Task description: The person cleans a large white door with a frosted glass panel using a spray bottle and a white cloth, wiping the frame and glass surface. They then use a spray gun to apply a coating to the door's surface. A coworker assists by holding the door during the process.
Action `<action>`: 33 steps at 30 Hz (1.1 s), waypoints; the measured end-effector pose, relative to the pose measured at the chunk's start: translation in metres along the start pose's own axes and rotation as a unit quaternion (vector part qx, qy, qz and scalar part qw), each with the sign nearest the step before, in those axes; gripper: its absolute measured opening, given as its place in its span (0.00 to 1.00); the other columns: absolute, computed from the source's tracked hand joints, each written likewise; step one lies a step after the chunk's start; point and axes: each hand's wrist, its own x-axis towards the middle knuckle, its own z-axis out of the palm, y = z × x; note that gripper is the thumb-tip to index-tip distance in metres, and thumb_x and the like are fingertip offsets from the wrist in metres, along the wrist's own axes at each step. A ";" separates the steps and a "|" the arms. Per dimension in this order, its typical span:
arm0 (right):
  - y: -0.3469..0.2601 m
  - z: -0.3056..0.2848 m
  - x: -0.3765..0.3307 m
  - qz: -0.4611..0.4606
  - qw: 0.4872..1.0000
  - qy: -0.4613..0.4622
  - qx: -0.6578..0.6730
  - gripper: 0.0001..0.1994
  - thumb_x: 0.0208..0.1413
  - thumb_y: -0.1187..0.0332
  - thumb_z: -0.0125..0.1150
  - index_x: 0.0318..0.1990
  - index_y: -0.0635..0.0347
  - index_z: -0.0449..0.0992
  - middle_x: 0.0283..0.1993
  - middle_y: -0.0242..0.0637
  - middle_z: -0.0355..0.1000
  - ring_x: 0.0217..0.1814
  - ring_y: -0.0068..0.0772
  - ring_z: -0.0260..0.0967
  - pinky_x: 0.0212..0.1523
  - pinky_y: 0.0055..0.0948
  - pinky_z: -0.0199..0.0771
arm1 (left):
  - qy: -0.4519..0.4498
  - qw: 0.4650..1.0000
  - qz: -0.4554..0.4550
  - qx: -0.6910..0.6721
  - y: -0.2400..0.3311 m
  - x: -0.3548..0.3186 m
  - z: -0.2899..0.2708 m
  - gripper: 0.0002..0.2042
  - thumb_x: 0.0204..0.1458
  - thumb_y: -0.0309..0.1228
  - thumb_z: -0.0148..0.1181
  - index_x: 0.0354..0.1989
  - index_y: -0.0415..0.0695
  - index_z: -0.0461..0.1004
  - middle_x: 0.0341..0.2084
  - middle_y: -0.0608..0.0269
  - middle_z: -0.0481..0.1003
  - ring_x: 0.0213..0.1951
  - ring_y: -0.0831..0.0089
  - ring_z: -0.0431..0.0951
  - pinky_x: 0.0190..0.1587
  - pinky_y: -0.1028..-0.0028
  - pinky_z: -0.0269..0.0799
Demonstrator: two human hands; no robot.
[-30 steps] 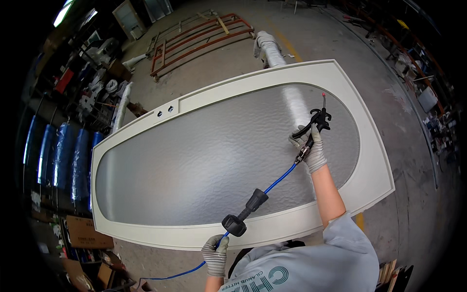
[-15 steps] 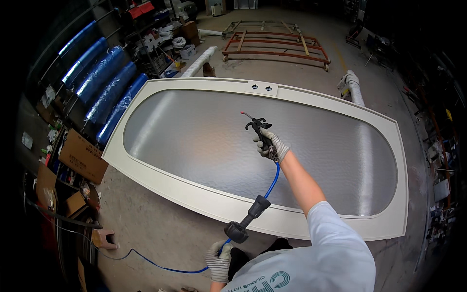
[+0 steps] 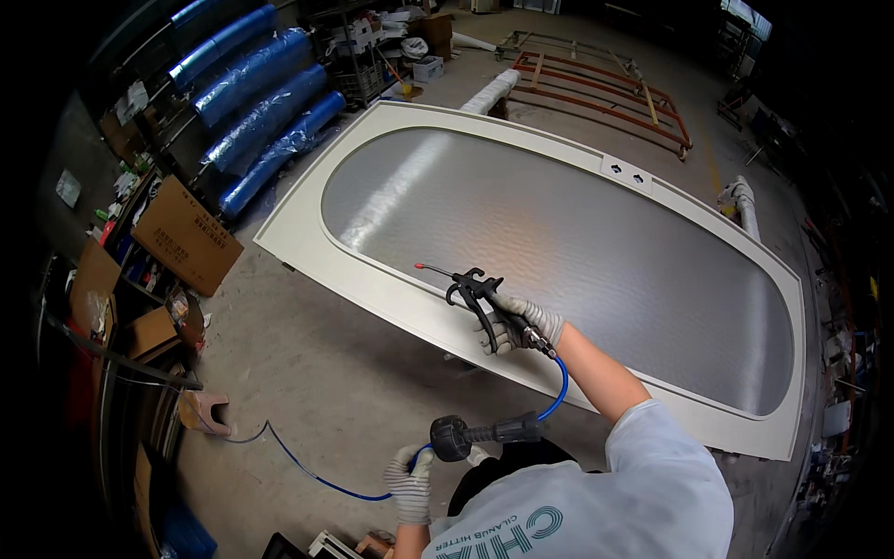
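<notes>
Black plastic and metal, the air gun looks light and rigid, best held by its pistol grip. The right hand, gloved, is wrapped around that grip, arm stretched forward, nozzle over the cream door frame's near edge. The left hand grips the springy blue hose beside its black coupling, low near the body.

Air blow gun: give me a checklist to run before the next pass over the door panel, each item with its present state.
1. Right hand gripping the air blow gun: ok.
2. Nozzle tip over the door panel: ok.
3. Left hand holding the blue hose by the black coupler: ok.
4. Hose free of kinks: ok where visible.
5. Air flowing: cannot tell.
</notes>
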 end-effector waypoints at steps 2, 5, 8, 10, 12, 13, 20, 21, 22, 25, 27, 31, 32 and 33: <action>-0.004 -0.035 0.042 -0.032 0.999 -0.014 -0.010 0.27 0.55 0.44 0.53 0.41 0.65 0.72 0.27 0.41 0.75 0.23 0.34 0.74 0.11 0.18 0.63 | -0.012 1.000 0.003 0.025 -0.001 0.026 -0.004 0.09 0.45 0.29 0.66 0.30 0.38 0.75 0.20 0.69 0.72 0.24 0.81 0.68 0.29 0.78 0.66; -0.038 -0.066 0.089 -0.082 0.995 -0.006 0.055 0.29 0.50 0.40 0.56 0.39 0.62 0.71 0.24 0.37 0.73 0.24 0.34 0.74 0.13 0.19 0.67 | 0.013 1.000 -0.008 0.025 -0.007 0.065 -0.019 0.09 0.45 0.28 0.66 0.31 0.38 0.75 0.21 0.68 0.73 0.25 0.81 0.69 0.29 0.78 0.67; -0.079 -0.058 0.110 -0.243 0.951 0.158 0.110 0.33 0.46 0.36 0.57 0.41 0.61 0.69 0.31 0.39 0.73 0.30 0.37 0.75 0.20 0.26 0.74 | 0.016 0.999 -0.029 0.020 0.013 0.110 -0.022 0.09 0.46 0.29 0.66 0.32 0.38 0.76 0.21 0.66 0.73 0.25 0.80 0.70 0.29 0.77 0.67; -0.107 -0.076 0.141 -0.356 0.892 0.209 0.185 0.36 0.44 0.34 0.56 0.43 0.61 0.68 0.36 0.41 0.72 0.34 0.38 0.75 0.24 0.28 0.78 | -0.026 0.997 -0.011 0.067 0.029 0.145 -0.017 0.09 0.46 0.30 0.66 0.33 0.38 0.76 0.21 0.65 0.74 0.25 0.79 0.70 0.29 0.77 0.67; -0.132 -0.103 0.180 -0.407 0.865 0.210 0.208 0.36 0.44 0.34 0.56 0.43 0.61 0.67 0.35 0.40 0.72 0.35 0.38 0.74 0.23 0.26 0.79 | -0.080 0.978 0.063 0.184 0.052 0.185 -0.005 0.10 0.46 0.32 0.66 0.33 0.39 0.77 0.22 0.64 0.74 0.24 0.78 0.71 0.29 0.77 0.67; -0.147 -0.113 0.202 -0.414 0.864 0.192 0.212 0.34 0.45 0.34 0.57 0.41 0.61 0.68 0.32 0.38 0.72 0.33 0.37 0.74 0.22 0.25 0.78 | -0.090 0.980 0.025 0.175 0.062 0.205 0.002 0.10 0.46 0.33 0.66 0.32 0.39 0.77 0.22 0.64 0.74 0.24 0.78 0.71 0.29 0.76 0.67; -0.196 0.007 0.351 -0.018 0.984 -0.034 -0.173 0.22 0.56 0.49 0.54 0.34 0.64 0.73 0.19 0.33 0.71 0.16 0.26 0.69 0.13 0.18 0.65 | -0.038 0.992 -0.069 0.101 0.041 0.297 -0.018 0.11 0.43 0.33 0.68 0.29 0.38 0.78 0.20 0.63 0.74 0.24 0.78 0.71 0.29 0.76 0.68; -0.198 0.030 0.366 0.030 0.972 -0.104 -0.208 0.22 0.56 0.48 0.54 0.32 0.62 0.74 0.19 0.35 0.72 0.16 0.25 0.70 0.14 0.18 0.66 | -0.048 0.988 -0.091 0.112 0.047 0.308 -0.012 0.11 0.43 0.33 0.68 0.29 0.38 0.78 0.20 0.63 0.74 0.24 0.78 0.71 0.29 0.76 0.68; -0.196 0.040 0.389 0.069 0.967 -0.113 -0.219 0.22 0.55 0.47 0.54 0.32 0.61 0.75 0.19 0.35 0.72 0.17 0.25 0.71 0.14 0.19 0.67 | -0.056 0.984 -0.110 0.126 0.059 0.316 -0.006 0.11 0.43 0.33 0.68 0.29 0.38 0.78 0.20 0.63 0.73 0.24 0.78 0.71 0.29 0.75 0.68; -0.216 0.067 0.458 0.094 0.962 -0.083 -0.243 0.21 0.53 0.45 0.57 0.28 0.57 0.74 0.21 0.36 0.73 0.18 0.25 0.71 0.16 0.20 0.67 | -0.066 0.983 -0.083 0.151 0.067 0.343 0.001 0.11 0.44 0.33 0.67 0.29 0.39 0.78 0.18 0.64 0.73 0.23 0.79 0.70 0.28 0.77 0.66; -0.242 0.065 0.502 -0.035 0.979 0.034 -0.198 0.20 0.51 0.46 0.59 0.27 0.54 0.71 0.20 0.33 0.71 0.16 0.24 0.66 0.16 0.22 0.65 | -0.074 0.982 -0.092 0.149 0.071 0.359 0.000 0.10 0.44 0.33 0.66 0.30 0.39 0.78 0.18 0.66 0.72 0.23 0.80 0.68 0.27 0.78 0.65; -0.305 0.007 0.530 -0.278 0.925 0.258 -0.008 0.19 0.51 0.46 0.59 0.28 0.53 0.69 0.16 0.26 0.61 0.13 0.20 0.57 0.16 0.23 0.59 | -0.059 0.984 -0.135 0.105 0.102 0.397 0.018 0.08 0.48 0.31 0.64 0.33 0.39 0.78 0.18 0.72 0.70 0.22 0.85 0.64 0.25 0.81 0.61; -0.313 -0.006 0.513 -0.278 0.922 0.269 -0.010 0.19 0.51 0.47 0.60 0.26 0.53 0.67 0.16 0.26 0.61 0.13 0.21 0.56 0.15 0.24 0.59 | -0.058 0.990 -0.103 0.071 0.108 0.404 0.025 0.09 0.49 0.32 0.64 0.34 0.38 0.77 0.18 0.72 0.70 0.22 0.86 0.64 0.25 0.82 0.60; -0.319 -0.022 0.493 -0.282 0.916 0.286 -0.011 0.19 0.51 0.48 0.61 0.25 0.52 0.65 0.16 0.26 0.60 0.13 0.22 0.56 0.15 0.25 0.59 | -0.082 0.989 -0.100 0.074 0.106 0.407 0.027 0.10 0.49 0.32 0.64 0.34 0.38 0.77 0.18 0.72 0.70 0.22 0.86 0.64 0.25 0.82 0.60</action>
